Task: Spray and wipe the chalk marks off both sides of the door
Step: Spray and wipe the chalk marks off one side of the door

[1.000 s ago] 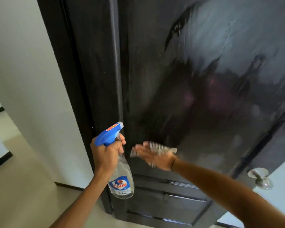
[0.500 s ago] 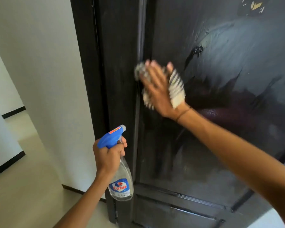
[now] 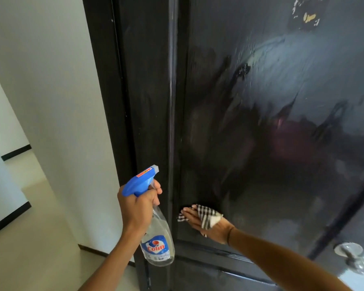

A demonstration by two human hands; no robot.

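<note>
The black door is wet and smeared. A checked cloth lies flat against its lower panel. The clear spray bottle, blue-headed, hangs upright beside the door's edge.

White wall: stands to the left of both hands, plain, unmarked. Black skirting runs along its base, seen far left of the hands at several wall sections. Floor: pale, smooth tile, below and left of the left hand. Door frame: dark, upright, directly above the left hand, meeting the wall. Metal handle: silver lever on a round plate, well to the right of the right hand and slightly lower.
</note>
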